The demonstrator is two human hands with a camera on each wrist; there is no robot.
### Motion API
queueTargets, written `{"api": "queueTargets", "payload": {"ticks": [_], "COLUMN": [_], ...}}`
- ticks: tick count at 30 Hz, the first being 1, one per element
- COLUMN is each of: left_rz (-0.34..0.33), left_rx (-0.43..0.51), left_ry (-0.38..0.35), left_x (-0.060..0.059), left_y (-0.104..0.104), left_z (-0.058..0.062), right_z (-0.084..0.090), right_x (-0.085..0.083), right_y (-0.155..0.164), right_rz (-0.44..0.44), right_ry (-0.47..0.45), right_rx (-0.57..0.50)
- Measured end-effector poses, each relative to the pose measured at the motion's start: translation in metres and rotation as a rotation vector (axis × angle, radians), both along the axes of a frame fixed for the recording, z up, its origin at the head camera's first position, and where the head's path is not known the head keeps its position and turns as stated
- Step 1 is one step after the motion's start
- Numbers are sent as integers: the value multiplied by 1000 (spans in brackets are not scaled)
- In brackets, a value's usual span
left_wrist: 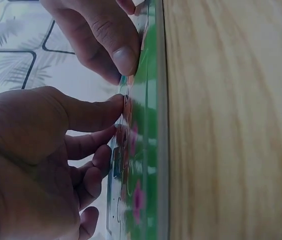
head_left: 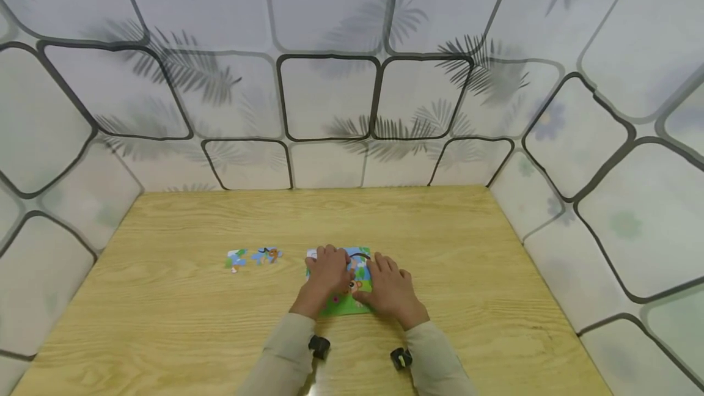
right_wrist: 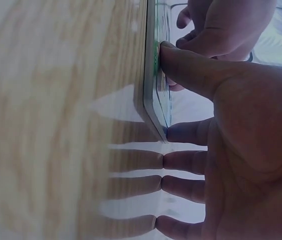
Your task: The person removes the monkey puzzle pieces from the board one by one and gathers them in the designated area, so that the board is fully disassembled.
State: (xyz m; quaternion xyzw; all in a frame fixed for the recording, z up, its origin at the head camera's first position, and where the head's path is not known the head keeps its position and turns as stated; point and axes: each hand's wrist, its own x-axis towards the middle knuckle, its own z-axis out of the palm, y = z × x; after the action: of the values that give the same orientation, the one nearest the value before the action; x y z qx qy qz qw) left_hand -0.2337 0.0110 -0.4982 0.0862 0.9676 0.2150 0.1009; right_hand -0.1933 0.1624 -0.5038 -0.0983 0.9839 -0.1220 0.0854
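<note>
A colourful jigsaw puzzle board point(head_left: 348, 307), green along its near edge, lies flat on the table. Over its left and middle part is my left hand point(head_left: 329, 272), fingers bent, with thumb and forefinger tips touching the picture surface in the left wrist view. Whether they pinch a piece there is hidden. My right hand point(head_left: 395, 291) rests at the board's right edge. Its thumb point(right_wrist: 186, 62) presses on the board's top, while the other fingers point(right_wrist: 183, 162) stretch past the edge and their tips touch the table.
Left of the board lie loose puzzle pieces point(head_left: 267, 255) with a brown animal on blue, and other green and white pieces point(head_left: 238, 256). The wooden table point(head_left: 181, 322) is bounded by patterned fabric walls point(head_left: 330, 96) at the back and both sides.
</note>
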Motion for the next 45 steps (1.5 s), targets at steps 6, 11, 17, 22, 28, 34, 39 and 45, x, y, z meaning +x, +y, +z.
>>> {"api": "queueTargets", "payload": {"ticks": [6,11,17,22,28,34,39,45], "left_rz": [14,21,59,63,75,58,36,78], "left_rx": [3,41,48,67,157,231,402,505], "left_ry": [-24,1,76,80,81,87,116,137], "left_x": [-2,-2,0,0,-3,-5,-6,-7], "left_y": [2,2,0,-2,-6,-9,-19,-40], "left_z": [0,-4,-7,-7,-8,-10,-10,-6], "right_z": [1,2,2,2,2,3,3,2], "right_x": [-1,-2,-2,-1,-2,-1,0,-1], "right_y": [-1,-1,-3,-4,-5,-4,-3,-2], "right_rz": [1,-2,-4,-1,10,9,3,-11], "right_ry": [20,38,25,22,34,24,10,-2], "right_rx": [9,16,6,-3,20,18,13,9]}}
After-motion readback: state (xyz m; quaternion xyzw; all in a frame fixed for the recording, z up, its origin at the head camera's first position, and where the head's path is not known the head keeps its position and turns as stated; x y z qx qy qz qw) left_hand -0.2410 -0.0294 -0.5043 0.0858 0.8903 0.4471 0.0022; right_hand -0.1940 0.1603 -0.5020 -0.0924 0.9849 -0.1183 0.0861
